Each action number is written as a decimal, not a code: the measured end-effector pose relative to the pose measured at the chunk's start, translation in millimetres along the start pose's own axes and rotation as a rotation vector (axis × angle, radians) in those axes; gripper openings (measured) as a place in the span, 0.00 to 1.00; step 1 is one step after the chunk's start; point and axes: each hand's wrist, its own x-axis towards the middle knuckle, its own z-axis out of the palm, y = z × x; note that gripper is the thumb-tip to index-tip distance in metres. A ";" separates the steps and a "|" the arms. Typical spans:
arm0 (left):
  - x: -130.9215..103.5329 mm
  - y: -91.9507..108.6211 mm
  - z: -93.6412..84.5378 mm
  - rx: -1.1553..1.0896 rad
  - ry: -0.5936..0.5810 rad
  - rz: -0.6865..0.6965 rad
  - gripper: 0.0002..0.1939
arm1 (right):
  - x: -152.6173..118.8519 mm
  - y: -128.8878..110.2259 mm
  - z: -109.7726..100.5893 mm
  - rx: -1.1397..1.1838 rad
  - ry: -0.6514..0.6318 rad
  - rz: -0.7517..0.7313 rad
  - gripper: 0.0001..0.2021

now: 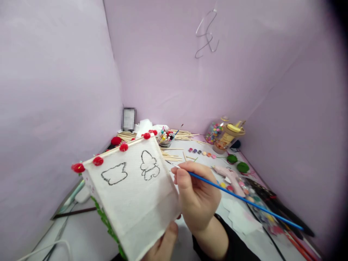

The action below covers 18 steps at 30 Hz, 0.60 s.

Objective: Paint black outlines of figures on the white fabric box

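Note:
A white fabric-covered box-like piece (141,206) fills the middle, tilted towards me. Two black outline drawings mark its face: a cat-head-like shape (114,174) at left and a small figure in a pointed hat (150,166) at right. Red pompoms (123,146) line its top edge, and green leafy trim (104,219) runs down the left side. From below, my left hand (166,239) grips its lower edge, partly hidden behind it. My right hand (198,199) pinches a blue paintbrush (244,200) near the bristles, the tip just off the piece's right edge.
Behind stand a tub of paint bottles (166,137), wooden sticks (185,135), a jar of coloured balls (214,132) and a lidded cup (224,139). Small paint pots (203,153) lie mid-table. At right are green yarn balls (243,167), a pink glue gun (232,180) and scissors (262,188).

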 end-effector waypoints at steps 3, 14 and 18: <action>-3.4 8.9 -4.5 0.125 0.046 -0.037 0.16 | -0.2 -1.2 1.6 -0.040 -0.054 -0.066 0.08; -1.0 29.8 -2.1 0.203 0.073 0.146 0.19 | 2.4 -1.5 3.7 -0.107 -0.106 -0.104 0.08; 0.4 34.7 -4.2 0.432 0.092 0.281 0.22 | 2.7 -3.0 3.8 -0.130 -0.102 -0.101 0.08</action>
